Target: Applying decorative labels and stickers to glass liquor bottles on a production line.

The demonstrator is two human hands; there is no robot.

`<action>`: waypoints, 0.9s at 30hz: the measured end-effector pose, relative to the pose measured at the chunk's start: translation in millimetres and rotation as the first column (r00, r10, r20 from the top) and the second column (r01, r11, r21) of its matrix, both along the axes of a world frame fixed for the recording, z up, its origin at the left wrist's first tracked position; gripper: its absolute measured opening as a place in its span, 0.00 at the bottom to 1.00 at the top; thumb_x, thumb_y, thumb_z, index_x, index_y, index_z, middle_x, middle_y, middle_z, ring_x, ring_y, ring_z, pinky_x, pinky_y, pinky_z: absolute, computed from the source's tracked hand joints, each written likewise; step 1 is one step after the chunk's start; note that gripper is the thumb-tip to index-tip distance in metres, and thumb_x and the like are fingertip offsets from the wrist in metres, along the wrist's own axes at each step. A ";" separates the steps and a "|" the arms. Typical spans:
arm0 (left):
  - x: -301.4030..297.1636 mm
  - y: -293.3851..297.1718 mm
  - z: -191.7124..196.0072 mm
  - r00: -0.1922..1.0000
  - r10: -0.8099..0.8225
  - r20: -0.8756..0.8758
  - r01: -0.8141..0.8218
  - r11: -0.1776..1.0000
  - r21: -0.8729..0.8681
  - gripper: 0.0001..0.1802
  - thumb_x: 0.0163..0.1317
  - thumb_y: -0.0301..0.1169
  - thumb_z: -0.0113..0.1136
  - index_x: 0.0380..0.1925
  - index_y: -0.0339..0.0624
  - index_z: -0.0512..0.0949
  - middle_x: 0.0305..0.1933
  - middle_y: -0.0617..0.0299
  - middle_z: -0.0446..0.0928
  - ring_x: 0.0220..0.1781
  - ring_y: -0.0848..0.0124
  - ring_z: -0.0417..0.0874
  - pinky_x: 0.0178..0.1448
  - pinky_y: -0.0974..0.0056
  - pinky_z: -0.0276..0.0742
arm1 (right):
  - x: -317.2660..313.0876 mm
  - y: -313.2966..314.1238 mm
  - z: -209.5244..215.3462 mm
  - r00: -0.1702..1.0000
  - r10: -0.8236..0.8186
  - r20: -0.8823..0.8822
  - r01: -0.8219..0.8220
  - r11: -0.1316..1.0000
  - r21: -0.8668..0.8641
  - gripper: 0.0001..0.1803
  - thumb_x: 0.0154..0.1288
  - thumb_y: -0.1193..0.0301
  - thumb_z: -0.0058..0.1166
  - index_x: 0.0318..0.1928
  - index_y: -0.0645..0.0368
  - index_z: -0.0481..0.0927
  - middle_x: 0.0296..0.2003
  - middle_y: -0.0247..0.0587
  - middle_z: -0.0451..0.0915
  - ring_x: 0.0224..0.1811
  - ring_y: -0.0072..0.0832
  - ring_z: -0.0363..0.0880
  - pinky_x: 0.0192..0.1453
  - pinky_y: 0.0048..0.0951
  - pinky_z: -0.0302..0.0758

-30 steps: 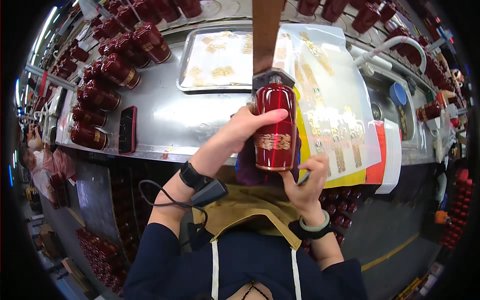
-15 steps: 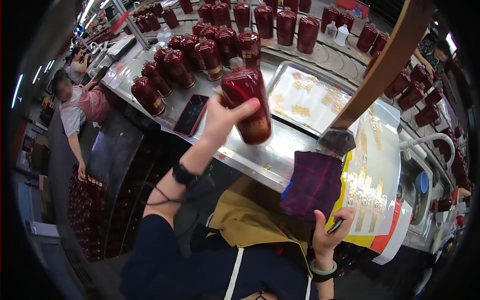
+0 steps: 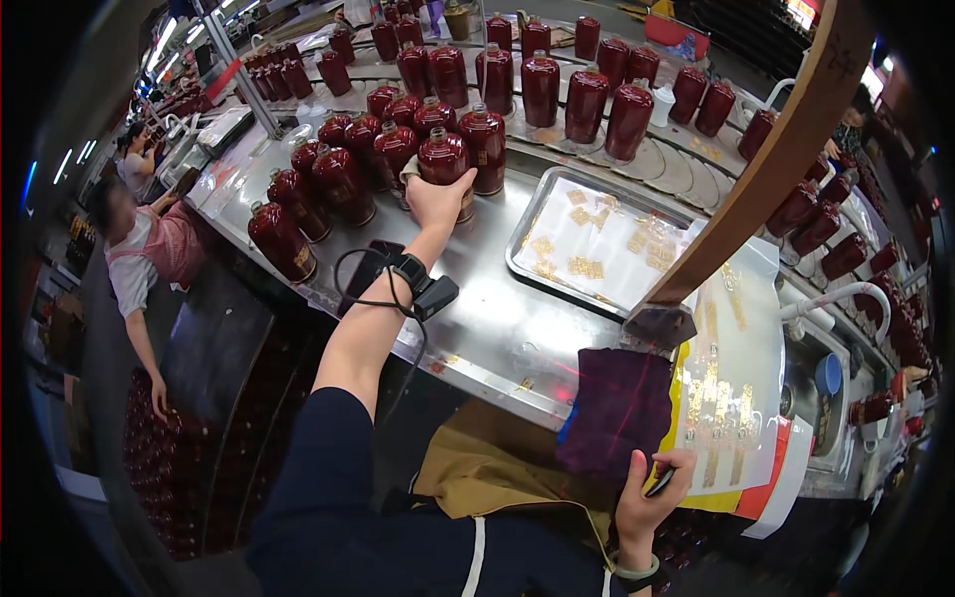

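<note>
A glossy dark red bottle (image 3: 444, 157) stands at the near right of a cluster of like bottles on the steel bench. Around its lower body my left hand (image 3: 438, 202) is closed, with a bit of cloth or wrapping at its thumb. A dark phone (image 3: 383, 257) lies behind my left wrist, partly hidden. At the lower right my right hand (image 3: 652, 497) is closed on a small dark tool (image 3: 659, 483), most of it hidden in the fingers. Just beyond that hand a folded purple cloth (image 3: 619, 408) hangs over the bench edge.
A metal tray (image 3: 517, 249) holds a white sheet with gold stickers. Right of it rises a wooden post (image 3: 741, 159). A clear sheet of gold stickers (image 3: 736, 388) lies near a sink (image 3: 831, 398). Behind, a conveyor (image 3: 647, 169) carries more red bottles. A co-worker (image 3: 149, 249) is at the left.
My left hand has carried the red bottle away from me and to the left, from mid-air over the bench to the bottle cluster. My right hand has stayed nearly where it was.
</note>
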State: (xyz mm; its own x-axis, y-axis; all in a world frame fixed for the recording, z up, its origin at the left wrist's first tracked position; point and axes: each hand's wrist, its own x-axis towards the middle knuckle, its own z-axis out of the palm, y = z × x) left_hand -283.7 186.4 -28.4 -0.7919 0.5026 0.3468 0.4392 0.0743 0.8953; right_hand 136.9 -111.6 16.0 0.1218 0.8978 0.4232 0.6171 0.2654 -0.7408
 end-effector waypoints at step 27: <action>176.3 296.9 12.1 0.976 -0.218 0.015 0.218 0.976 -0.014 0.45 0.37 0.40 0.85 0.54 0.27 0.73 0.54 0.36 0.81 0.58 0.44 0.83 0.64 0.48 0.80 | 36.2 47.6 -13.0 0.974 -0.186 0.126 0.192 0.981 -0.032 0.05 0.67 0.78 0.65 0.41 0.61 0.82 0.29 0.36 0.75 0.28 0.29 0.65 0.33 0.32 0.64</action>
State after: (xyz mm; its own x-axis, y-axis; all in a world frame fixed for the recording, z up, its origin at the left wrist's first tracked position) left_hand -107.4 483.2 -16.3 -0.6675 0.6686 0.3279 0.4342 -0.0083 0.9008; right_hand 173.1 -64.0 3.0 0.2413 0.8815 0.4058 0.7390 0.1041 -0.6656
